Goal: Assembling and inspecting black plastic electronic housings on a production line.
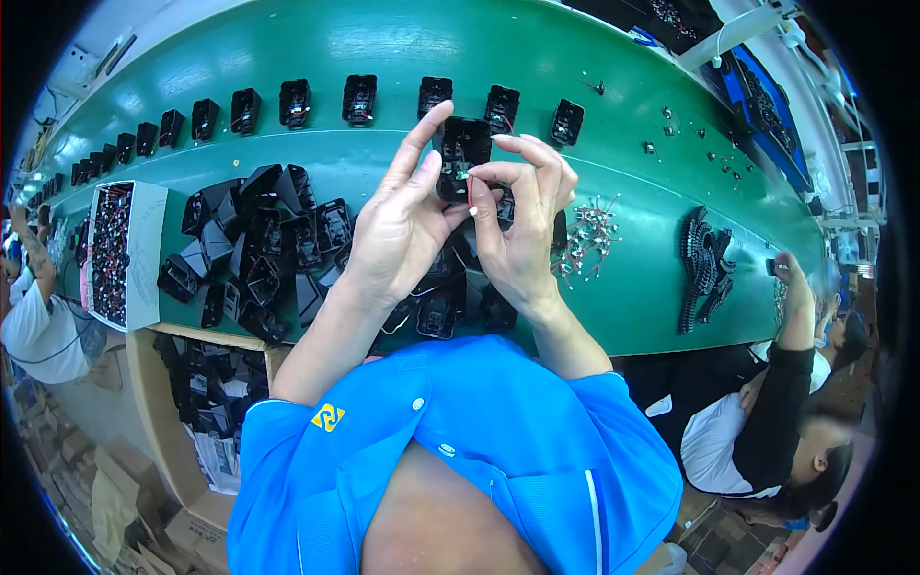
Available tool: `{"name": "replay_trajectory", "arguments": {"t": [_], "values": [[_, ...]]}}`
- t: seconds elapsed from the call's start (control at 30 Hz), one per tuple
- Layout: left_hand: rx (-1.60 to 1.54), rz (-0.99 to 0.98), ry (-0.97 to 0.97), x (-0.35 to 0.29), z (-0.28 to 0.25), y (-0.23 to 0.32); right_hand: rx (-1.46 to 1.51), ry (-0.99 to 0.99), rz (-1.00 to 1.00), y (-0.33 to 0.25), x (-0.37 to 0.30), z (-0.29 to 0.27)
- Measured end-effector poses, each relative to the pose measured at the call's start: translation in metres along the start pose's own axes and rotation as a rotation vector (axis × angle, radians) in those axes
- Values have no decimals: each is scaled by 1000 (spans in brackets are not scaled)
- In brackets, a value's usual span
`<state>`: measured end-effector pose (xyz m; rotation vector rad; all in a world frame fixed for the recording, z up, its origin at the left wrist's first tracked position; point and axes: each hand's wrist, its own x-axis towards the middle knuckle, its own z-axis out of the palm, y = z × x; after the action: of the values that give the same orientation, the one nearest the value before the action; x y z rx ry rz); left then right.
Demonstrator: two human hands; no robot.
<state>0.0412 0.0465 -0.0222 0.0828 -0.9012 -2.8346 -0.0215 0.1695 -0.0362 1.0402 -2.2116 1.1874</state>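
My left hand (395,228) holds a black plastic housing (467,142) upright over the green bench, its hollow side facing me. Into its lower part reach the thumb and forefinger of my right hand (522,216), pinched on a small part with a thin red wire; the fingers mostly cover that part. Beneath and left of my hands lies a heap of similar black housings (305,240). Right of my right hand sits a loose bunch of small wired parts (589,238) with red and white leads.
A row of black housings (359,100) curves along the far side of the bench (383,43). At left stand a white box (144,254) of small wired parts and a carton (158,412) of black pieces. Dark strips (704,268) lie at right, near a co-worker (757,422).
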Motion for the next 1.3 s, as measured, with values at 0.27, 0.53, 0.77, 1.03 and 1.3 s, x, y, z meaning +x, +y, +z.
{"name": "replay_trajectory", "arguments": {"t": [0.27, 0.53, 0.77, 1.03, 1.3], "values": [[138, -13, 46, 0, -1, -2, 168, -45, 158, 3, -6, 2], [375, 23, 119, -1, 5, 3, 8, 2, -10, 9, -2, 6], [569, 197, 92, -5, 10, -6, 79, -13, -80, 27, 1, -9], [595, 118, -58, -8, 10, 1, 421, 135, 6, 35, -6, -4], [411, 0, 120, 0, 6, -1, 138, -146, -150, 40, 10, -13]]}}
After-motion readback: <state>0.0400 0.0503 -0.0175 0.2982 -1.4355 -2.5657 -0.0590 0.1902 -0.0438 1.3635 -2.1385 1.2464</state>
